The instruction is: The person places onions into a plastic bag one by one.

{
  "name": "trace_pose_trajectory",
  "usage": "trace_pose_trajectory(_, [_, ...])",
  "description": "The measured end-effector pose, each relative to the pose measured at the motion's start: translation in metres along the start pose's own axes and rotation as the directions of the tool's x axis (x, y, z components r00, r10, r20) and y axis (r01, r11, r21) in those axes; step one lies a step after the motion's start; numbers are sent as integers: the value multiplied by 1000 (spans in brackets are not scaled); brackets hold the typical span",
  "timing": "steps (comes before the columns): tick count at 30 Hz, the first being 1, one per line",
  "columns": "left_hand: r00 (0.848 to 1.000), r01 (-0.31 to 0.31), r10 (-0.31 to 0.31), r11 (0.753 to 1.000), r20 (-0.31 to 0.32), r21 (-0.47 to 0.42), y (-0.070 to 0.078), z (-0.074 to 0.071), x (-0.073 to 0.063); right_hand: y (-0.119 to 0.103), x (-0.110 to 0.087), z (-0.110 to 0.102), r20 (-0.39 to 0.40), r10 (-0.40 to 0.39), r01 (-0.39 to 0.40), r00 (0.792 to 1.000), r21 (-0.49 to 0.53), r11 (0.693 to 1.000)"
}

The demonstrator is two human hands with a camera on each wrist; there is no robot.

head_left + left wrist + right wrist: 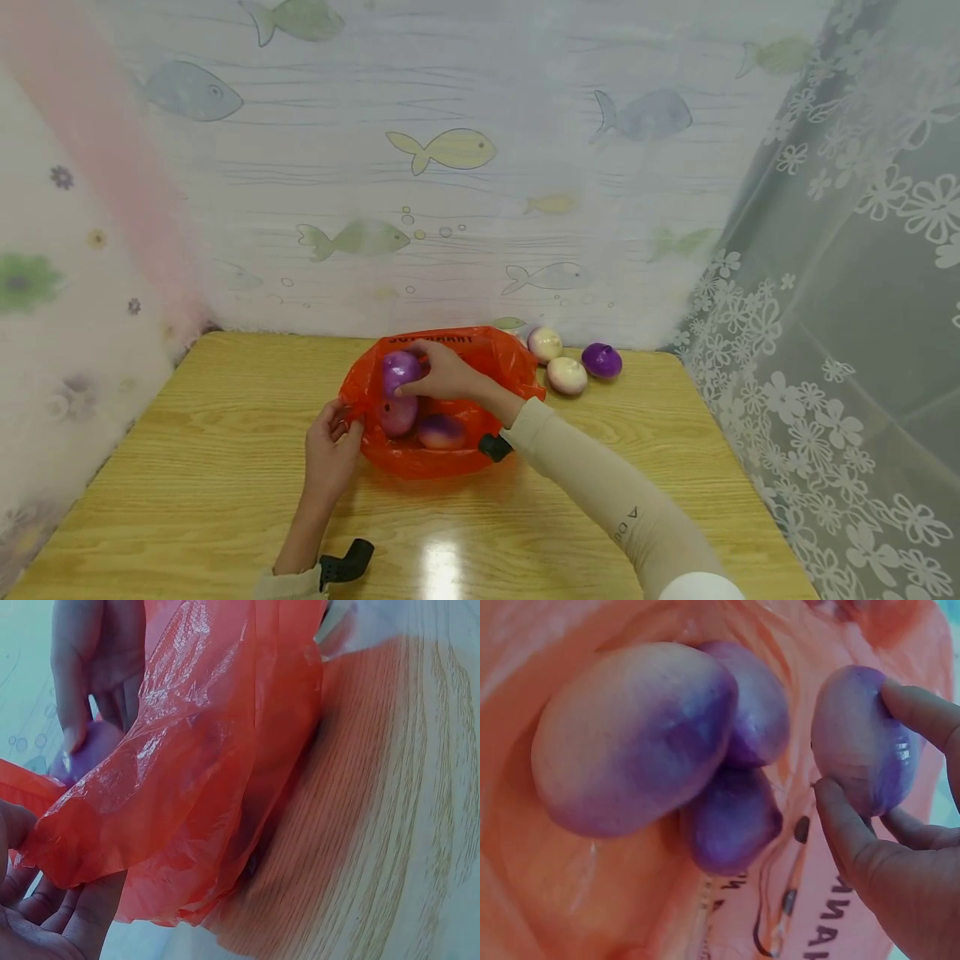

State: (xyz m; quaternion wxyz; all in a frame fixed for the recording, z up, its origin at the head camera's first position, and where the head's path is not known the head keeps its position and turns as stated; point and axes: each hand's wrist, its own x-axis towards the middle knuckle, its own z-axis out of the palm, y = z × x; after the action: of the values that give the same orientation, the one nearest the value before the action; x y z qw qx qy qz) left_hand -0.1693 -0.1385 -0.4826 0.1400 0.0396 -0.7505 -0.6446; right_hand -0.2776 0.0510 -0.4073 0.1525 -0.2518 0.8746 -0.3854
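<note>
A thin red plastic bag with dark lettering lies mouth-up on the table. My left hand pinches its left rim between thumb and fingers, as the left wrist view also shows. Inside the mouth, my right hand holds a glossy purple, turnip-like vegetable between thumb and fingertips. Within the bag, the right wrist view shows a large cream-and-purple vegetable leaning against two more purple ones, one behind and one below. The held vegetable appears partly hidden by the bag in the left wrist view.
Beyond the bag's right side, two cream-coloured vegetables, one at the back and one nearer, sit beside a deep purple one. A fish-patterned curtain borders the wooden table's back edge.
</note>
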Motion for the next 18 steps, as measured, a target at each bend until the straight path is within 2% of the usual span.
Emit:
trace_pose_trajectory(7, [1000,-2,2,1000,-3,-6,-1,-1,1,0,7,14,-33,-10,11,999,12,1000])
trace_pose_trajectory(13, [1000,-14,13,1000,-8,-5,0,-2,1,4,14,19,-110,-13,17,994,33,999])
trace_pose_trajectory(18, [999,-27,26,1000,-21,-1,1,-1,1,8,19,21,-191,-20,24,981,19,1000])
